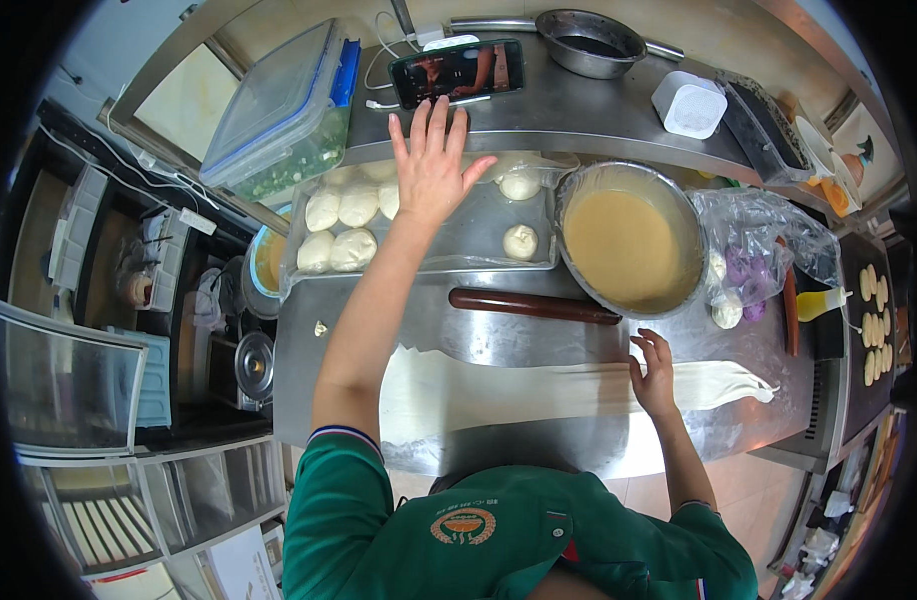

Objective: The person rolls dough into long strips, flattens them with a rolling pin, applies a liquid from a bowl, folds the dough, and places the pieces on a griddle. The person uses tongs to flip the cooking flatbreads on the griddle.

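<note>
My left hand (435, 172) reaches forward above a metal tray (419, 262) of dough balls, open with its fingers spread. Its fingertips are at the lower edge of a propped-up phone (457, 72) with a lit screen; I cannot tell whether they touch it. A long, thin sheet of dough (509, 390) lies stretched across the steel table. Over its right part hovers my right hand (655, 372), holding nothing, its fingers slightly bent and apart. A dark brown rolling pin (534, 305) rests between the sheet and the tray. Round dough balls (353, 250) sit in the tray, partly under plastic film.
Right of the tray stands a large bowl (624, 245) of beige batter. Beyond it lie plastic film (779, 225), a yellow squeeze bottle (819, 303) and a griddle (857, 345) with oval dough pieces. The back shelf holds a lidded plastic box (279, 110) and a metal pan (591, 45).
</note>
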Demonstrator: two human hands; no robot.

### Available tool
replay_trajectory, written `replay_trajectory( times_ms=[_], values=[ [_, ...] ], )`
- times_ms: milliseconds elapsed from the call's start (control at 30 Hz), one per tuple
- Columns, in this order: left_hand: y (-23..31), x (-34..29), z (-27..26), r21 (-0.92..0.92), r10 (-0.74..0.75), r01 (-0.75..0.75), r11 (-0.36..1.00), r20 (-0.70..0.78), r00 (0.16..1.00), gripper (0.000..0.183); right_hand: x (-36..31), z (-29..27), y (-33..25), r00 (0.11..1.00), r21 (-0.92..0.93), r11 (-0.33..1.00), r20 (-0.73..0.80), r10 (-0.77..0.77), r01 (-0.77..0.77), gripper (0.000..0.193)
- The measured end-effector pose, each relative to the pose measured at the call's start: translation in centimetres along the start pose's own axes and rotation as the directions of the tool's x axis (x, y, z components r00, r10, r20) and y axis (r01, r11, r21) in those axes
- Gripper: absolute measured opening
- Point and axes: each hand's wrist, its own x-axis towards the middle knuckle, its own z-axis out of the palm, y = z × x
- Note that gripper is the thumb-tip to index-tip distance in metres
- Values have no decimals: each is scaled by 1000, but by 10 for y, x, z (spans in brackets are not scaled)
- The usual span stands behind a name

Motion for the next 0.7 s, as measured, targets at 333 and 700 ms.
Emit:
replay_trajectory(
  times_ms=[333, 700],
  values=[
    [4, 9, 10, -32, -47, 47, 998, 3, 999, 78, -14, -7, 10, 999, -25, 999, -22, 45, -45, 35],
    [21, 8, 15, -140, 66, -59, 988, 51, 996, 87, -6, -6, -4, 999, -8, 1000, -39, 7, -7, 39]
  ],
)
